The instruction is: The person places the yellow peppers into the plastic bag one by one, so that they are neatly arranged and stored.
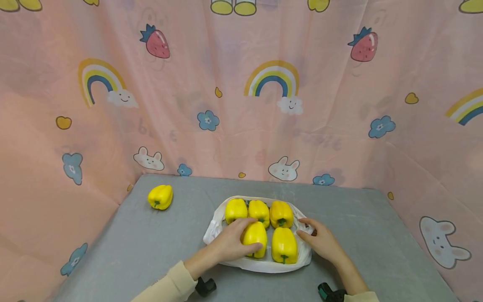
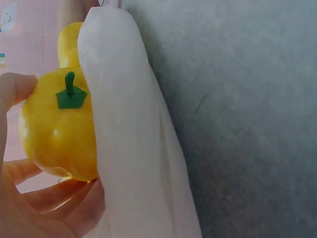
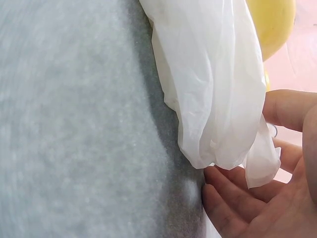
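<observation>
A white plastic bag (image 1: 260,264) is seen lying open on the grey table (image 1: 151,247), with five yellow bell peppers resting on it in two rows. A sixth pepper (image 1: 160,196) lies alone, well apart, toward the table's far left corner.

The left hand (image 1: 232,243) is curled round the front-left pepper (image 1: 255,237); in the left wrist view the thumb (image 2: 15,89) and the fingers (image 2: 54,198) are seen closing on it from opposite sides, with its green stem (image 2: 70,91) facing the camera and the bag's white film (image 2: 133,148) lying against its side. The right hand (image 1: 320,241) is placed at the bag's right edge. In the right wrist view a fold of the film (image 3: 218,99) is gathered between the thumb (image 3: 290,109) and the fingers (image 3: 233,198); the grip is judged a light pinch on the bag's rim.

The step in hand is judged to be the loading or arranging of peppers in the bag, the front-left pepper being seated while the rim is held. Five of six are judged to be in place. The next move is judged to call for release of the seated pepper and a long reach to the far left for the lone one, with the rim kept pinched so that the film does not slide and the peppers nearest the edge are not rolled out.
</observation>
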### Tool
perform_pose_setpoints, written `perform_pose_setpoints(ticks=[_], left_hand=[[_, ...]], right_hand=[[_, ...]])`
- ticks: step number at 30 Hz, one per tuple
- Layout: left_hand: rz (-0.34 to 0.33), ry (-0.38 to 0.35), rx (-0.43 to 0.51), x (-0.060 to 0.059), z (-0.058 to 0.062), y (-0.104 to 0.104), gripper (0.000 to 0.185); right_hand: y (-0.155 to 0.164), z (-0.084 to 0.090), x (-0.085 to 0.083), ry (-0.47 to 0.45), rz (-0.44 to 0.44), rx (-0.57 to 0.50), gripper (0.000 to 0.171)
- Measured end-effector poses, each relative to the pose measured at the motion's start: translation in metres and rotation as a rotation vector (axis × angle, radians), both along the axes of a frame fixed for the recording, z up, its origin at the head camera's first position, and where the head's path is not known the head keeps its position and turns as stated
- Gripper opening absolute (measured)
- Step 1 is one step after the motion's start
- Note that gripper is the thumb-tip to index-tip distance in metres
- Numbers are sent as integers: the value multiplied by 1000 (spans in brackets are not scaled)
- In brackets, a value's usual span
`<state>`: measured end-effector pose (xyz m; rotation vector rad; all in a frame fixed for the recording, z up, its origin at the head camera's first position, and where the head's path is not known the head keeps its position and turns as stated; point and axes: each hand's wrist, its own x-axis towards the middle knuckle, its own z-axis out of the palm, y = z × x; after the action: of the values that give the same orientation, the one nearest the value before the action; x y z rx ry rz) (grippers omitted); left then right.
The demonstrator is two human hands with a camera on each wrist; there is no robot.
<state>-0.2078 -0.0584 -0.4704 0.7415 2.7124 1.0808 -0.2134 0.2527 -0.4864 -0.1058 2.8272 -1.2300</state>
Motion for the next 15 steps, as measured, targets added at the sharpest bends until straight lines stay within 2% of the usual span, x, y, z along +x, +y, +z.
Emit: perform_pose_setpoints(ticks=[8,15], left_hand=[[-12,-16,-35,1,-1,6,76],[-21,-46,-31,1,-5,8,73]], right_hand=[[0,-1,-1,0,3,-8,53],[0,-1,-1,0,5,-10,55]])
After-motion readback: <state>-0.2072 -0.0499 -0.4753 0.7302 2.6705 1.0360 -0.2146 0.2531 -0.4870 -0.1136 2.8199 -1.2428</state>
